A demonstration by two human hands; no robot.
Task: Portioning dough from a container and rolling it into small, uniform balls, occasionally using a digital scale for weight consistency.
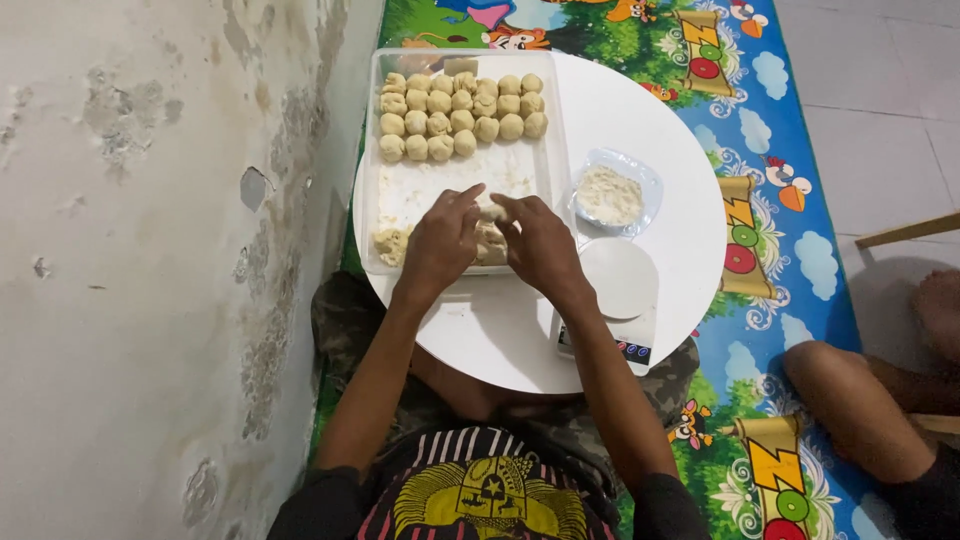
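My left hand [442,243] and my right hand [540,245] meet over the near end of a clear rectangular tray [372,150]. Together their fingertips pinch a small piece of pale dough [491,212]. Under the hands lies a larger lump of dough [490,245], partly hidden. Another bit of dough [391,243] sits in the tray's near left corner. Several rolled dough balls [462,104] stand in rows at the tray's far end.
The tray rests on a round white table [650,150]. A clear bag of white flour [611,194] and a small kitchen scale [618,285] stand to the right. A peeling wall [150,250] runs along the left. Another person's leg [860,400] lies on the colourful mat [760,240] at right.
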